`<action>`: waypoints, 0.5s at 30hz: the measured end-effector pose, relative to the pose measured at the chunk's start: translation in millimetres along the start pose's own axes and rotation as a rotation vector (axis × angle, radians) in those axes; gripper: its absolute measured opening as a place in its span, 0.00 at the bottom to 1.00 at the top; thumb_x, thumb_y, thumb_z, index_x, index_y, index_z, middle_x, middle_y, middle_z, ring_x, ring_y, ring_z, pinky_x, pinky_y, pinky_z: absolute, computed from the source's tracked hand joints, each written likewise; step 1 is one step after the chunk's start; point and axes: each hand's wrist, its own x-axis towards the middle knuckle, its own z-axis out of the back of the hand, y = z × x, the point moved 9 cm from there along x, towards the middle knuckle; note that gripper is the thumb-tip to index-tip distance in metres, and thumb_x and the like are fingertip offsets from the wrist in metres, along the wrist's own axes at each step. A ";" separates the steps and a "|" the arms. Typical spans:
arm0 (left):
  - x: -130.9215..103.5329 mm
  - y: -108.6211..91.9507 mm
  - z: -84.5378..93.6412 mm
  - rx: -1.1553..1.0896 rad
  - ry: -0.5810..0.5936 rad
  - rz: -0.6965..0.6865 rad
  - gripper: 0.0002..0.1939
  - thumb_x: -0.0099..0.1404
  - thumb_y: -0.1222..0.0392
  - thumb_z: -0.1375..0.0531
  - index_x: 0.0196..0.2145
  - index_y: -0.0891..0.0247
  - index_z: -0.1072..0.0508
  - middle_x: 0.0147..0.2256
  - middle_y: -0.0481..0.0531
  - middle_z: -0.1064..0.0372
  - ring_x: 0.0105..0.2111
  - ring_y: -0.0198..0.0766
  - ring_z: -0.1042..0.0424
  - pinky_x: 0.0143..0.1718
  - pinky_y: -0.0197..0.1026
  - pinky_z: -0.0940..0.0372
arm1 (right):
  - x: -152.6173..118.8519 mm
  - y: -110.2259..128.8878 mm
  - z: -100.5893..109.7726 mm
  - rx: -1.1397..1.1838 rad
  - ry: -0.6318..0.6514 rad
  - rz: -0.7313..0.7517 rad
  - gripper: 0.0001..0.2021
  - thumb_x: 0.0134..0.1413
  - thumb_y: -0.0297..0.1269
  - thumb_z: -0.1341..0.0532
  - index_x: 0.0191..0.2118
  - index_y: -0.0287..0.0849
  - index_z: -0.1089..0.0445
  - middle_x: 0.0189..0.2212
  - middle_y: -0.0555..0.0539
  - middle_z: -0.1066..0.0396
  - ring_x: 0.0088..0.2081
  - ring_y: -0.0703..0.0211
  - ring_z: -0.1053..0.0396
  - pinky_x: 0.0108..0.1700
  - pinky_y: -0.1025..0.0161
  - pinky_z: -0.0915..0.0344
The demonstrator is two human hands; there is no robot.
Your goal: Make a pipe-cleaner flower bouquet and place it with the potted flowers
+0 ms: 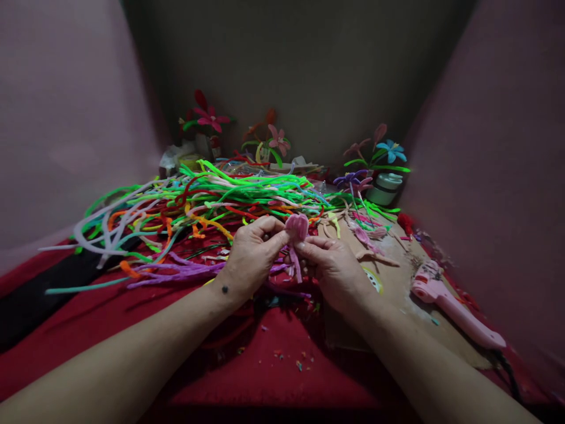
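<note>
We hold a small pink fuzzy piece with a rounded, ridged top and narrow strips hanging below (296, 227) between our 2 hands, above the near edge of a big tangle of stems and near the middle of the view. Our left hand (251, 253) has its thumb and fingers pinched on the piece's left side, and our right hand (338, 268) is clamped on its lower right, just under the rounded top. Behind them, the multicoloured heap of fuzzy bendable stems, bright green uppermost (247, 191), spreads across the red cloth-covered tabletop (265, 377), with a bundle of purple fuzzy stems (185, 271) near our left wrist. Beyond our right hand we see a flat brown cardboard sheet (392, 282), where a pale pink glue gun (459, 312) lies slantwise along the right side. Farther back, a pale green cylindrical container with a dark band (384, 188) stands near a light blue fuzzy flower (392, 151), while a soft pink fuzzy flower (279, 140) and a magenta fuzzy flower (212, 119) rise behind the heap. On our left, a long black strip (48, 300) lies on the cloth, and tiny coloured scraps (300, 365) dot its front part.
</note>
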 end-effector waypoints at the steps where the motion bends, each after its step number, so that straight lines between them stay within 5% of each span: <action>1: -0.1 -1.3 1.1 0.021 -0.013 -0.022 0.08 0.57 0.62 0.42 0.22 0.65 0.30 0.17 0.42 0.44 0.19 0.28 0.46 0.20 0.33 0.49 | 0.0 -0.1 0.5 0.003 -0.006 -0.003 0.11 0.33 0.39 0.30 0.24 0.37 0.28 0.16 0.53 0.34 0.18 0.68 0.38 0.21 0.68 0.40; 11: -4.0 -10.0 2.4 0.169 -0.045 -0.178 0.08 0.59 0.63 0.42 0.23 0.66 0.29 0.24 0.46 0.37 0.26 0.30 0.38 0.27 0.33 0.43 | -1.7 -0.3 -8.1 -0.004 0.066 -0.003 0.10 0.35 0.38 0.30 0.25 0.37 0.25 0.18 0.51 0.30 0.19 0.68 0.37 0.23 0.68 0.41; 15: -0.8 -5.7 -1.8 0.115 0.011 -0.144 0.06 0.58 0.62 0.40 0.26 0.66 0.28 0.25 0.47 0.36 0.27 0.31 0.37 0.28 0.33 0.42 | 0.3 0.2 -4.8 -0.052 0.056 0.006 0.10 0.35 0.38 0.31 0.24 0.37 0.26 0.18 0.51 0.31 0.20 0.66 0.37 0.25 0.67 0.41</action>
